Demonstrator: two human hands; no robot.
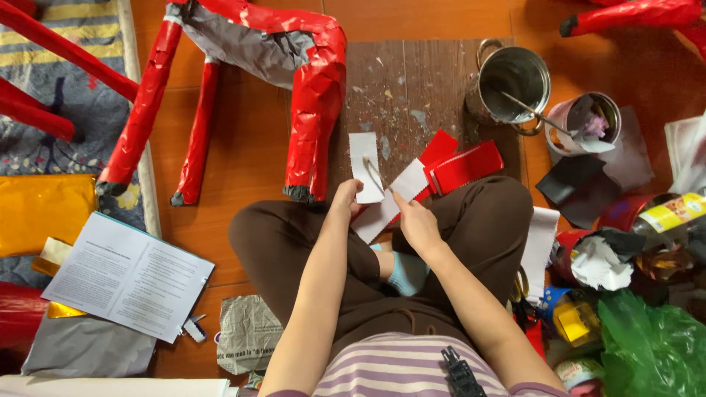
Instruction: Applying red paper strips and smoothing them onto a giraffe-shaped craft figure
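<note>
Beyond the crossed legs, a red paper-covered figure (257,81) stands far left of a scuffed wooden board (412,88). Left hand (346,198) pinches a white rectangular paper strip (365,167); right hand (415,220) grips a thin brush (373,170) touching it.

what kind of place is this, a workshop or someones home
Probably a home floor used as a craft spot. The person sits cross-legged on orange floor tiles beside a patterned rug. Around them are a red paper-covered figure, a metal pot and red paper strips.
</note>
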